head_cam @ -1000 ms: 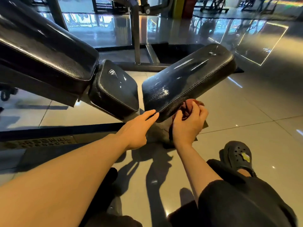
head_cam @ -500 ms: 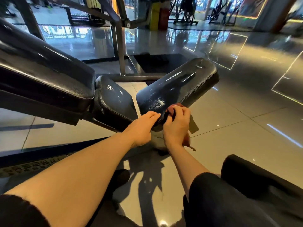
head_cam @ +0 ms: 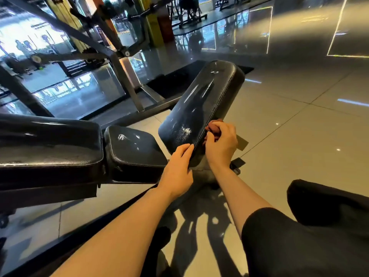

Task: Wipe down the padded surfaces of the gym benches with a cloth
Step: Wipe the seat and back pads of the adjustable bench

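Glossy gym tiles (head_cam: 289, 136) surround a tilted black pad (head_cam: 199, 108) at centre; the right hand (head_cam: 220, 145) pinches a reddish cloth (head_cam: 212, 126) against its edge, while the left hand (head_cam: 177, 170) rests there, fingers straight.

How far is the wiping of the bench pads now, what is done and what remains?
Looks done: the tilted pad has streaks on top, perhaps from wiping. In hand: the right hand grips the reddish cloth against that pad's side edge, while the left hand rests on its near end. Left: the small seat pad and long pad; whether they were wiped is unclear.
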The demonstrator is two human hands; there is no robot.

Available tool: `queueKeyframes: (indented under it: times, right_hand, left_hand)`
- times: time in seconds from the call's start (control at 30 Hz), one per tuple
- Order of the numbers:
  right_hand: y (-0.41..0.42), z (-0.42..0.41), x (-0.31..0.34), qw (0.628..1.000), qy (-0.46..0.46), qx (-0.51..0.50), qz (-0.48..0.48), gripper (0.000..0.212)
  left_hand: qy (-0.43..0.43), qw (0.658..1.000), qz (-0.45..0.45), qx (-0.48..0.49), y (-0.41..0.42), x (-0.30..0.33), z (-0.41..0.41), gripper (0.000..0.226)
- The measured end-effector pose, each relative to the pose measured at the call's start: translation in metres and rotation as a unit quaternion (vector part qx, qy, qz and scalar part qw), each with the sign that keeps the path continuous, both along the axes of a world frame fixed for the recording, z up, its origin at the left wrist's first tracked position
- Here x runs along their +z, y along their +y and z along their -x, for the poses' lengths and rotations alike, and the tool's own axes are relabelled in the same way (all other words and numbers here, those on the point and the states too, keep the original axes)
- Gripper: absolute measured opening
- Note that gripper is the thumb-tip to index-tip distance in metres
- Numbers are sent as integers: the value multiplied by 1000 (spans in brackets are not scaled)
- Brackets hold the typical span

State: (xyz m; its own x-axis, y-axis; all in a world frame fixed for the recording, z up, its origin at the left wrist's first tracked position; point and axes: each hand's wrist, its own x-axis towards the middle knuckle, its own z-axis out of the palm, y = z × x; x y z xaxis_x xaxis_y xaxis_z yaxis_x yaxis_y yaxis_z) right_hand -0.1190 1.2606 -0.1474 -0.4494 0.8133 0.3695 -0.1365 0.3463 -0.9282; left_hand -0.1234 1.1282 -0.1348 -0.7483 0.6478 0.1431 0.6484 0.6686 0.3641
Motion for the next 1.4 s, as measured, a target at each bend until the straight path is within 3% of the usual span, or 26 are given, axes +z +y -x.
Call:
queueKeyframes:
  times: [0.07,0.4,0.53,0.6,0.73,0.97,1.17,1.4]
  right_hand:
    - [-2,5,-5,999,6,-17,-34,19]
    - [-43,-5,-46,990,-48,1,-132,21]
    - [-50,-21,-57,980,-89,63,-168,23]
    - [-47,-28,-51,983,-92,68,-142,19]
    - [-29,-15,-21,999,-5,-17,-51,27]
    - [-72,-29,-62,988,-93,74,-98,33]
    - [-58,-18,-38,997,-24,-18,-76,26]
    - [-76,-29,-68,995,-73,32,-61,29]
  left_hand:
    - [34,999,2,-9,1,-4,4,74]
    - [-6,996,67,-56,-20,-6,6,87]
    - [-11,996,74,-56,-27,-6,8,85]
    - [-20,996,71,-54,-29,-6,8,83]
    - [-40,997,59,-42,-31,-6,9,80]
    - [-67,996,51,-43,-36,-7,9,81]
    - [-73,994,59,-53,-43,-11,10,81]
    - [-77,993,56,-65,-46,-8,7,84]
